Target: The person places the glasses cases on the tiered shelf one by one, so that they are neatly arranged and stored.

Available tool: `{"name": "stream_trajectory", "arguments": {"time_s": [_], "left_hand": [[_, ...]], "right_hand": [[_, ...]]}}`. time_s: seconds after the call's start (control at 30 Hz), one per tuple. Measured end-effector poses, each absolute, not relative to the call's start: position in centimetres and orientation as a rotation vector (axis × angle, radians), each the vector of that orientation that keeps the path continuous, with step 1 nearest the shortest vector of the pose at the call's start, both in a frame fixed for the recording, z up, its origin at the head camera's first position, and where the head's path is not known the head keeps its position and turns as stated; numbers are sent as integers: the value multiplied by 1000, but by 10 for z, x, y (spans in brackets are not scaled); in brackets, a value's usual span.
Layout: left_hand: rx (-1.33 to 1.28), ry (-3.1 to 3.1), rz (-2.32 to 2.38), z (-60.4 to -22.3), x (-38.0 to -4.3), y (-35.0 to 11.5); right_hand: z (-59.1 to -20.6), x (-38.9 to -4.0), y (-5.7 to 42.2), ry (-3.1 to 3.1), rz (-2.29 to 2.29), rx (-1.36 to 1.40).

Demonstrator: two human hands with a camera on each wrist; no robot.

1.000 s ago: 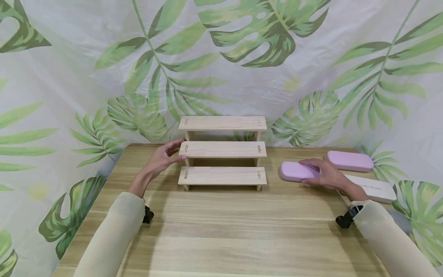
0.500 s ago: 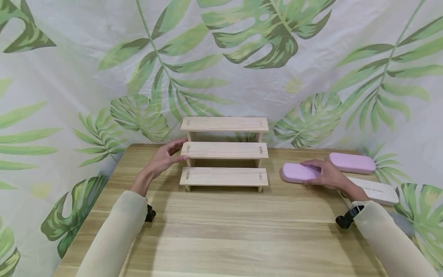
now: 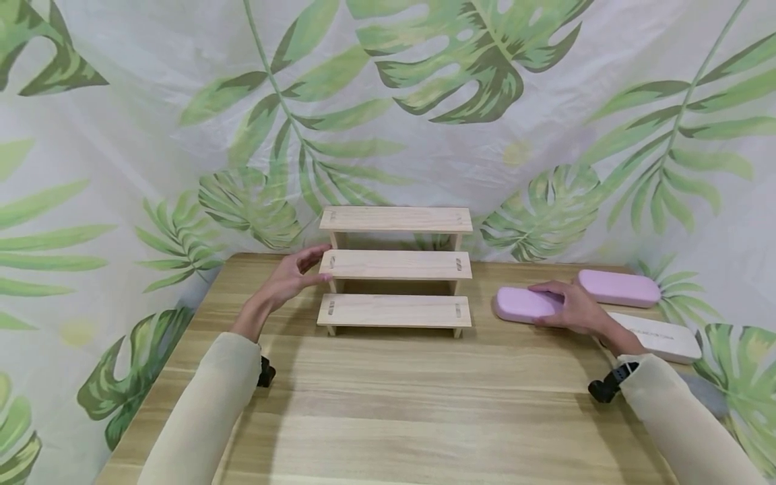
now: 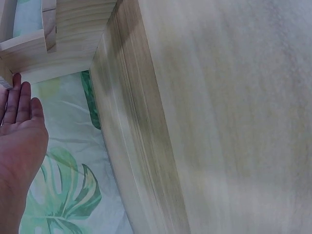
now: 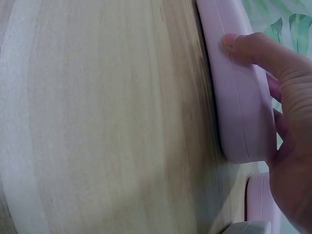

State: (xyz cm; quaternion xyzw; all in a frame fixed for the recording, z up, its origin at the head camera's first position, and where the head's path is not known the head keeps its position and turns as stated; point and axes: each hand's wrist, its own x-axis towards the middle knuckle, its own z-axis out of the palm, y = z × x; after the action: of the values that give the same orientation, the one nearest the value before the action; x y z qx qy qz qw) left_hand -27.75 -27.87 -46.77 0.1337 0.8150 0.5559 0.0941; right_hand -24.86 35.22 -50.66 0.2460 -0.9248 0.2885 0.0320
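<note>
White case [image 3: 663, 339]: table's [image 3: 424, 417] right side | right hand [image 3: 574, 310]: thumb and fingers closed round lilac case [image 3: 521, 304], on table, right of wooden riser [image 3: 395, 265] | left hand [image 3: 287, 279]: fingers straight, thumb apart, touching riser's left end | second lilac case [image 3: 618, 287]: beyond the gripped one | leaf-print cloth [image 3: 424, 155]: behind

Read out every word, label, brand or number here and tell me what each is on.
White case: one line of print, too small and blurred to read surely.
Wooden stand: dark marks at the ends of its steps, too blurred to tell whether they are lettering.
Near pink case, far pink case: no text visible.
</note>
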Motion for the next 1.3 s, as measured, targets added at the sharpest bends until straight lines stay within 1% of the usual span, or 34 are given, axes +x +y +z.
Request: {"name": "stream_trajectory", "arguments": {"time_s": [0.33, 0.73, 1.3], "left_hand": [[401, 2415, 1663, -467, -277, -276], [406, 2431, 1659, -471, -279, -279], [419, 2425, 1660, -471, -280, -278]], "right_hand": [[-504, -247, 355, -2783, 970, 759], [-482, -244, 356, -2830, 895, 684], [-450, -241, 346, -2691, 935, 785]]}}
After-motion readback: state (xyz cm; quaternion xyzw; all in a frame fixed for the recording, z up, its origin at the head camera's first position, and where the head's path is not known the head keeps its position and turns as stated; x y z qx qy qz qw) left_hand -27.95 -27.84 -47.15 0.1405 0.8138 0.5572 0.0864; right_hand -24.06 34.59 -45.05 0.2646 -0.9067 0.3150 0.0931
